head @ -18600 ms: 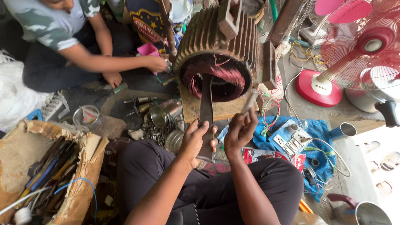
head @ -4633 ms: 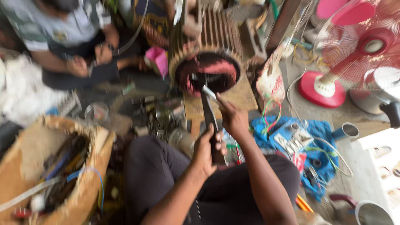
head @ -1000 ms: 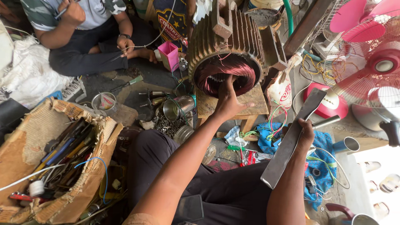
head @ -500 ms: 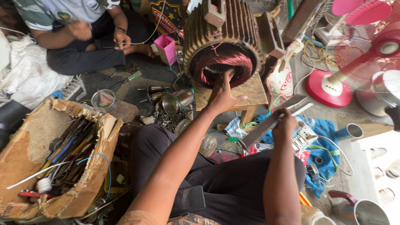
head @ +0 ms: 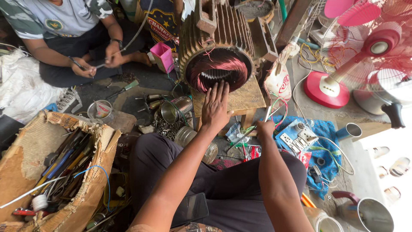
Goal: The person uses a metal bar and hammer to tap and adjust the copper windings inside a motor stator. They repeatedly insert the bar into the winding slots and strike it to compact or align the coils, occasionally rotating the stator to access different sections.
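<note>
Copper-red wire windings (head: 219,71) are seen coiled inside the large ribbed grey metal motor housing (head: 216,38), which is set on its side on a low wooden stool (head: 240,96) at twelve o'clock from the seated person. The left hand (head: 216,107) is laid flat and open against the lower rim of the housing, fingers spread and pointing up toward the windings, the fingertips (head: 219,86) touching the edge of the coil. The right hand (head: 265,128) is held at about one o'clock, just right of the stool, closed around a thin flat metal strip (head: 244,136) that slants down to the left; the grip itself is partly hidden. A blue cloth (head: 319,150) with white electrical sockets (head: 300,136) is spread at two o'clock, and a pink pedestal fan (head: 365,47) is stood beyond it. At nine o'clock a torn cardboard box (head: 56,167) filled with hand tools is placed. At eleven o'clock another person is seated cross-legged, their hands (head: 98,60) occupied with a thin wire. Small metal cans (head: 176,109) and loose screws are scattered between the box and the stool.
</note>
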